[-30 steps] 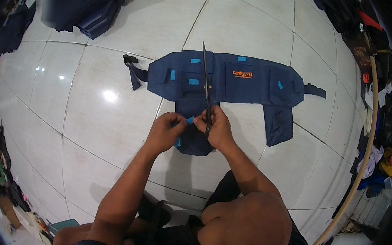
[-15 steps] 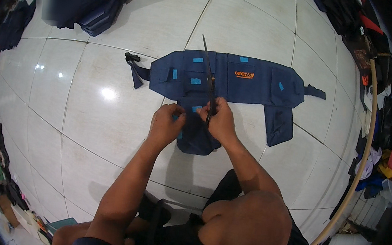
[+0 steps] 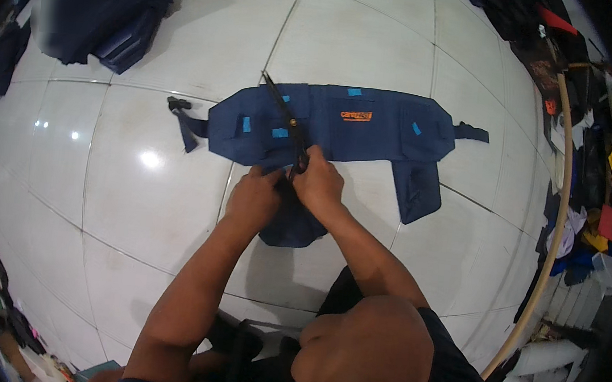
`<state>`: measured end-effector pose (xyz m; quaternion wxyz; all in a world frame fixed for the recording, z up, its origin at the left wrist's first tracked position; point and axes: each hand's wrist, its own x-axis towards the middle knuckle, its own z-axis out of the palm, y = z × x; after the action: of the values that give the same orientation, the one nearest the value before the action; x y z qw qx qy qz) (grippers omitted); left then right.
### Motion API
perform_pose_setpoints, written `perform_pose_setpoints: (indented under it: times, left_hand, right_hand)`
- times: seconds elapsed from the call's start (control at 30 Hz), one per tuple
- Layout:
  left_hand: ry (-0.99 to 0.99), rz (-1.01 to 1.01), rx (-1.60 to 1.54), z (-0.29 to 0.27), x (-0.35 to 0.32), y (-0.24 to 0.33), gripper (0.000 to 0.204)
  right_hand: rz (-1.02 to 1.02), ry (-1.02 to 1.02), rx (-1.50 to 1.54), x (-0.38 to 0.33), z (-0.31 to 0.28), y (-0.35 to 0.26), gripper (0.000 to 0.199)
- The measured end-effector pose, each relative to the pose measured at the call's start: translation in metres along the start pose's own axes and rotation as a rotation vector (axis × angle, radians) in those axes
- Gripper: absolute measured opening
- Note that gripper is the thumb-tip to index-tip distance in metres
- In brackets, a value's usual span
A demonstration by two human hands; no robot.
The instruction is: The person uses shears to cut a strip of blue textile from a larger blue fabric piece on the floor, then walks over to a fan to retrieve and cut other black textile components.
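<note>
A navy fabric belt [image 3: 379, 141] with pockets, blue tape pieces and an orange print lies flat on the tiled floor. My right hand [image 3: 321, 183] grips black scissors [image 3: 292, 123] by the handles; their blades lie over the belt's left part, tips at its far edge. Beneath my hands a navy flap [image 3: 292, 222] hangs from the belt toward me. My left hand [image 3: 253, 197] is closed at this flap's upper left edge, its fingertips close to the scissor handles; what they pinch is hidden. Another flap [image 3: 416, 192] extends from the belt's right end.
A black buckle [image 3: 180, 103] on a strap lies left of the belt, a short strap [image 3: 473, 133] at its right. Navy goods [image 3: 110, 14] are piled at the far left. Along the right runs a curved wooden pole [image 3: 561, 206], with mixed cloth and clutter behind it.
The scissors have swung so their tips point farther left. My left hand has come nearer to my right hand, over the flap. The whole view has shifted a little.
</note>
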<state>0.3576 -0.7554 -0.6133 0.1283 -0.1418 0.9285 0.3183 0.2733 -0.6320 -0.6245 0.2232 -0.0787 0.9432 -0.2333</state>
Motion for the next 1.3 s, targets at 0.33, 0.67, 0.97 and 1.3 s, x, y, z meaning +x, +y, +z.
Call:
perform_pose_setpoints:
  times: [0.33,0.67,0.97,1.3]
  left_hand:
    - [-0.025,0.049,0.126,-0.003,-0.007,0.013,0.054]
    - [-0.089,0.129,0.224,-0.002,0.000,0.004,0.045]
    - [-0.133,0.061,0.176,-0.004,0.000,0.011,0.046]
    - [-0.059,0.112,0.246,0.009,-0.006,-0.003,0.047]
  right_hand:
    - [-0.027,0.059,0.065,0.003,-0.001,0.016,0.050]
    - [-0.063,0.083,0.074,0.007,0.006,0.022,0.051]
    - [-0.069,0.006,0.093,0.006,-0.003,0.021,0.047]
    - [-0.045,-0.006,0.108,0.009,-0.008,0.025,0.045]
